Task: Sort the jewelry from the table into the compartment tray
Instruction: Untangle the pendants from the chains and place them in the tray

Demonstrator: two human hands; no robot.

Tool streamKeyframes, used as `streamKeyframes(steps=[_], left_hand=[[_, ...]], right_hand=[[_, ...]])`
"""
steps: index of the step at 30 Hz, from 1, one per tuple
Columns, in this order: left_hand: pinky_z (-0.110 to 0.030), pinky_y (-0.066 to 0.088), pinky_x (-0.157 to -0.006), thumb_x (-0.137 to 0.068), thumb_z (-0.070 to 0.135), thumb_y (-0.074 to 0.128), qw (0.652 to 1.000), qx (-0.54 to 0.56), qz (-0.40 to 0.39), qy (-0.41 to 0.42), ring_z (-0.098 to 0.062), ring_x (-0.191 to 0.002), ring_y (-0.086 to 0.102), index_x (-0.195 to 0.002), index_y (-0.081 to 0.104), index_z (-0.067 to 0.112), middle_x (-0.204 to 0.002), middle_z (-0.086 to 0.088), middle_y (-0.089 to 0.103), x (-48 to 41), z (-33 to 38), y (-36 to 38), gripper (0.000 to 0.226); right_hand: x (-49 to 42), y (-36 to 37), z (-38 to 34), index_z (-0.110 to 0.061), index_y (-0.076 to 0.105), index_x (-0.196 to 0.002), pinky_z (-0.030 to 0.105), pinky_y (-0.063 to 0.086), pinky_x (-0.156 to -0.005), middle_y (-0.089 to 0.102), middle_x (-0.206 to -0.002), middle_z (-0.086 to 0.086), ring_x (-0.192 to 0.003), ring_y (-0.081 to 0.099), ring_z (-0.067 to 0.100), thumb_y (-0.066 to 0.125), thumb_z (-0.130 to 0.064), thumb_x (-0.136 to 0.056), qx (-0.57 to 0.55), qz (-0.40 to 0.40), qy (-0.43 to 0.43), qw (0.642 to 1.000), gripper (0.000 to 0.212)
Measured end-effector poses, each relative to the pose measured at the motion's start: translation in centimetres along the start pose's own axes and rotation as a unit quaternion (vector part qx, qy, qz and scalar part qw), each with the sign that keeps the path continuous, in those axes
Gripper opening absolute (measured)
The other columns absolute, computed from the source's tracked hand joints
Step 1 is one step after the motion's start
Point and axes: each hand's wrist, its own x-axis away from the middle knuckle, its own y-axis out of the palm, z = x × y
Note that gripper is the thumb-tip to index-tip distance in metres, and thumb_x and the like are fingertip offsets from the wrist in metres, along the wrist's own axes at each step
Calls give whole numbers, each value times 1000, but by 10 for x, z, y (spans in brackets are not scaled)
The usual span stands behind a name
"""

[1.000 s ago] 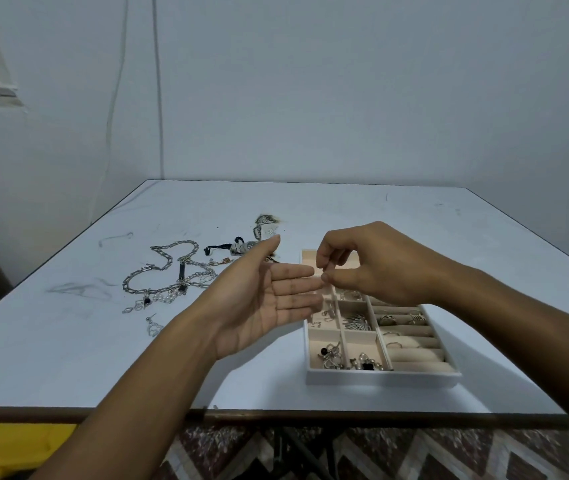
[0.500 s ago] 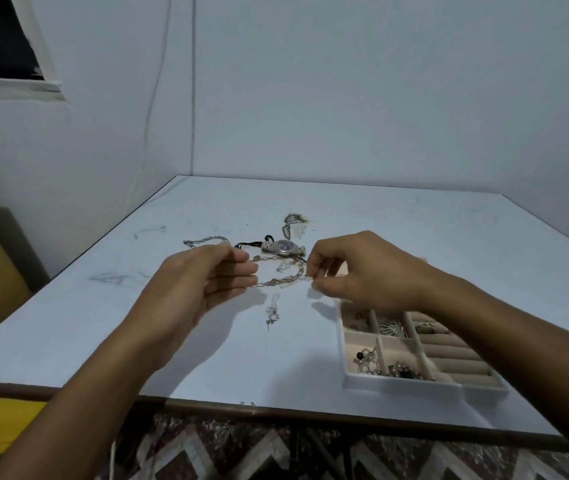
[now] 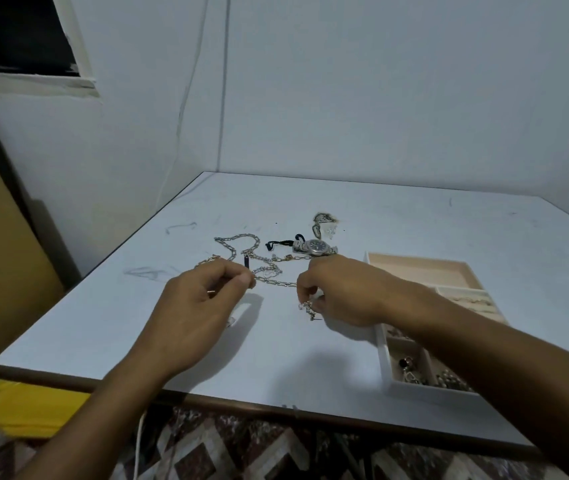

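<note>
Now | hands are moved off the compartment tray (image 3: pixel 425 389) to the pile (image 3: pixel 234 239) left of it | thin chain (image 3: pixel 276 282) is pinched by left hand (image 3: pixel 203 299) and right hand (image 3: pixel 342 292), stretched between them | fresh pickup is judged begun.

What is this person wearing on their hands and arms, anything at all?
Nothing that shows. The left hand and right hand are ungloved, with no ring, watch or bracelet visible, and no sleeve comes into view behind either wrist.
</note>
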Motion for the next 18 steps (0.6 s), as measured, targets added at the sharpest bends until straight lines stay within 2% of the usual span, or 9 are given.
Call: streamKeyframes(steps=[4, 7, 10, 12, 15, 18], left_hand=[[-19, 46, -79, -92, 30, 57, 1000, 21, -13, 6, 7, -92, 61, -90, 70, 29, -94, 22, 70, -3, 4, 12, 14], [-19, 45, -81, -92, 29, 57, 999, 32, -20, 15, 8, -92, 61, -89, 70, 30, -93, 23, 69, -5, 8, 20, 13], [-29, 49, -88, -91, 36, 57, 998, 45, -29, 18, 4, -94, 62, -90, 70, 31, -95, 21, 70, -9, 10, 28, 14], [-36, 50, -91, -90, 37, 57, 998, 60, -29, 17, 1, -96, 63, -90, 70, 30, -97, 20, 70, -10, 13, 32, 16], [-39, 51, -92, -92, 29, 57, 996, 87, -24, 0, -1, -96, 64, -90, 71, 28, -95, 18, 71, -11, 18, 38, 14], [-38, 53, -91, -93, 26, 56, 990, 140, -13, -33, -5, -94, 67, -92, 71, 26, -95, 12, 72, -12, 22, 46, 15]], right_hand=[[-2, -3, 3, -18, 61, -86, 41, 48, -86, 52, -93, -5, -95, 56, 20, 53, -8, -85, -5, -13, -7, 1000, 13], [1, -1, 5, -20, 54, -80, 41, 49, -84, 55, -93, -4, -90, 55, 21, 47, -11, -85, -15, -16, -5, 1000, 12], [4, -1, 6, -16, 52, -82, 42, 50, -79, 59, -90, 0, -86, 56, 24, 43, -13, -85, -25, 3, 0, 1000, 10], [7, -6, 6, -12, 54, -88, 37, 49, -76, 62, -91, 3, -87, 57, 25, 43, -14, -89, -45, 9, 6, 999, 12], [11, -16, 8, -14, 59, -91, 34, 48, -79, 65, -95, -1, -90, 58, 20, 49, -17, -91, -83, 22, 9, 996, 10], [13, -22, 12, -18, 61, -86, 26, 47, -75, 61, -88, -11, -86, 57, 12, 55, -18, -88, -107, 38, 10, 994, 7]])
